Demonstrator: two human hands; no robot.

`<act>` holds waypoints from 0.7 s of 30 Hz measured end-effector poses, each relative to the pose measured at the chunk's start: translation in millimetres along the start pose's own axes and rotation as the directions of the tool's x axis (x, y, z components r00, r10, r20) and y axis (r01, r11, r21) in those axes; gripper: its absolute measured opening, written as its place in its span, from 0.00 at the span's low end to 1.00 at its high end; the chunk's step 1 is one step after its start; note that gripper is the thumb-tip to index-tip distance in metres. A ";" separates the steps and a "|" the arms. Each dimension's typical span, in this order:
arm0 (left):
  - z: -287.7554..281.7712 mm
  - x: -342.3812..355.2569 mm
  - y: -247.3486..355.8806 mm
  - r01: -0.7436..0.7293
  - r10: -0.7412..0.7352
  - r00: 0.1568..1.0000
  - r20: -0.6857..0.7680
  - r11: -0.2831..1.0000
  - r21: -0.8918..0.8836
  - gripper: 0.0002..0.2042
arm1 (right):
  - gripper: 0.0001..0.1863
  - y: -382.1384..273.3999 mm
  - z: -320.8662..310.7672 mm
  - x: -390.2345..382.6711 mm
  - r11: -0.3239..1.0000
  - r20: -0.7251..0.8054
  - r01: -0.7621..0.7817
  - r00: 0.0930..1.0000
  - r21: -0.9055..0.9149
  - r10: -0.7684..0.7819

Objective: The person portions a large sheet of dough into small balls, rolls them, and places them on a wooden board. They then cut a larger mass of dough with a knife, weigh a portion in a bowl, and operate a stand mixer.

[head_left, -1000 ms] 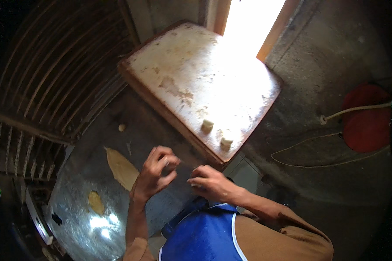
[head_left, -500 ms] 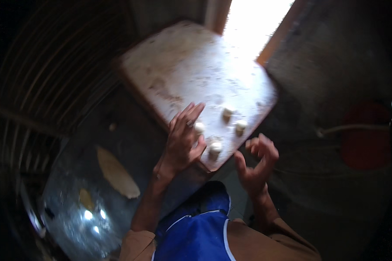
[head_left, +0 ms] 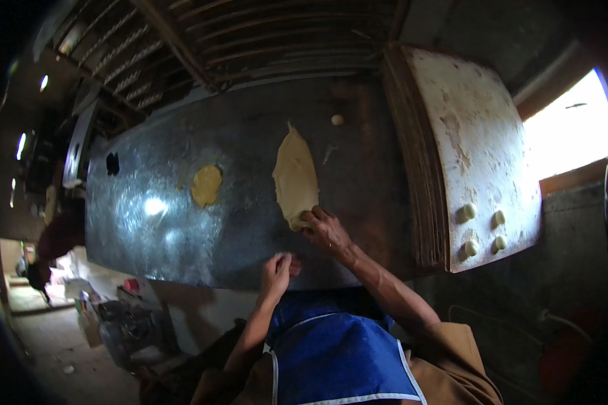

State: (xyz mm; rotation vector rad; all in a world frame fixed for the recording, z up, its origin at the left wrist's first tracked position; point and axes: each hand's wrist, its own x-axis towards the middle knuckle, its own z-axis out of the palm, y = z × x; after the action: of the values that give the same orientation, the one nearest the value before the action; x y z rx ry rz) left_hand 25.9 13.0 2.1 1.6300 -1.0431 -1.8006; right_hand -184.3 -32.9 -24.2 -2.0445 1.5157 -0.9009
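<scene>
On the dark metal table (head_left: 246, 162), directly ahead of the person, a long, pale dough sheet (head_left: 296, 172) lies flat, its narrow tip pointing away and its near end toward the body. The right hand (head_left: 327, 231) has thumb and fingers clamped on that near end; the grip appears chosen because this is the edge closest to the person, leaving the remainder supported by the tabletop. The left hand (head_left: 277, 273) is curled just above the table's near edge, apart from the dough sheet; motion blur affects it, and whether its fingers are pressed together or enclose anything cannot be told. A small dough ball (head_left: 337, 120) rests beyond the sheet to the right, and a flat yellowish patch (head_left: 207, 185), of undetermined substance, to the left. At right, four pale lumps (head_left: 467, 212) stand apart on the top of stacked boards (head_left: 466, 118), presumably spaced so that they do not stick together. The gripped end of the sheet is partly covered by the fingers. A black patch (head_left: 113, 163) near the table's far left is too dark to identify, and machinery (head_left: 130, 331) at lower left is obscured by shadow and fisheye distortion.
</scene>
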 end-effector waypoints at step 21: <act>34.3 59.7 38.9 0.644 -0.099 0.699 0.708 0.517 -0.563 0.16 | 0.19 -110.9 -21.0 -49.5 0.874 0.129 -0.450 0.871 -0.182 0.475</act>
State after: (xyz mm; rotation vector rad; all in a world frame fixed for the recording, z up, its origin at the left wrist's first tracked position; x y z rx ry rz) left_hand -22.5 -49.3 -2.8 0.7278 0.1005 -2.6609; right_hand -134.8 48.6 53.8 -1.6747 1.9033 -0.4242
